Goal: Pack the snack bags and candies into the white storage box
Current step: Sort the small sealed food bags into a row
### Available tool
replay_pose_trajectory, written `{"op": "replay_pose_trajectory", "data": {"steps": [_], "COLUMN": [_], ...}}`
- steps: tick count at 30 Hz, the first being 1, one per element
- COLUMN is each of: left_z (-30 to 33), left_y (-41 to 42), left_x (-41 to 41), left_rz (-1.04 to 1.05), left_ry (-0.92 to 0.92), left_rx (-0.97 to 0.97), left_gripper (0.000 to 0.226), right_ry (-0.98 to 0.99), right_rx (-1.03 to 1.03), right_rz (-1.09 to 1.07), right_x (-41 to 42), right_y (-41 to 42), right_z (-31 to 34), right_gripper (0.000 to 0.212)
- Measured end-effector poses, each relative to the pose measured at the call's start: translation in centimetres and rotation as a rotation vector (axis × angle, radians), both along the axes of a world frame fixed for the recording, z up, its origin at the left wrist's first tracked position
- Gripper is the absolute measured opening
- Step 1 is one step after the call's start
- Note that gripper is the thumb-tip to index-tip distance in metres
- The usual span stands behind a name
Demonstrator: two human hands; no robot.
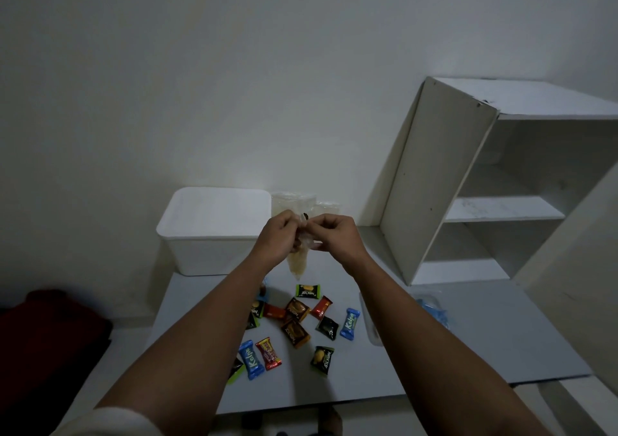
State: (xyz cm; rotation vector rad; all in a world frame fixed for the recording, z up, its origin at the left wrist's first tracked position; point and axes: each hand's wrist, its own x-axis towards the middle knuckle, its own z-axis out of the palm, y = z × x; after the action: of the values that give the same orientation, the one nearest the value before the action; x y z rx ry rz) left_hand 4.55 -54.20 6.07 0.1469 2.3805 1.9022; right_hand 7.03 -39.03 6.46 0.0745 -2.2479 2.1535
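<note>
Both hands, left (279, 235) and right (337, 233), pinch the neck of a clear snack bag (299, 261) held above the desk (485, 335), seemingly tying it. Next it likely goes into the white storage box (214, 228) at the far left corner. Wrapped candies (296, 328) lie scattered mid-desk. A white shelf unit (468, 181) stands at the right against a plain wall.

Low white table (468, 352) vs. the wall. On it: white storage box (214, 231) at back left, clear snack bags (294, 203) just beside it, white shelf unit (468, 181) at back right. Wrapped candies (294, 322) scattered mid-table, approx. a dozen, mixed colours. Clear plastic w/ blue bits (431, 308) near right of them.
</note>
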Motion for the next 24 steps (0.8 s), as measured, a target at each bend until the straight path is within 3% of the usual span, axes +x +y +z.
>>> {"op": "replay_pose_trajectory", "data": {"steps": [20,24], "left_z": [1.5,1.9], "left_y": [0.7,1.1], "left_x": [1.0,0.3], "left_rz": [-0.155,-0.097], "left_ry": [0.078,0.079], "left_rx": [-0.138,-0.112], "left_gripper": [0.027,0.029], "right_ry": [0.028,0.083], "right_rx": [0.058,0.096], "right_rz": [-0.027,-0.022], "right_x": [-1.1,-1.4], "right_y": [1.4,1.7], "right_z": [0.8,1.0], "right_gripper": [0.021,0.019]}}
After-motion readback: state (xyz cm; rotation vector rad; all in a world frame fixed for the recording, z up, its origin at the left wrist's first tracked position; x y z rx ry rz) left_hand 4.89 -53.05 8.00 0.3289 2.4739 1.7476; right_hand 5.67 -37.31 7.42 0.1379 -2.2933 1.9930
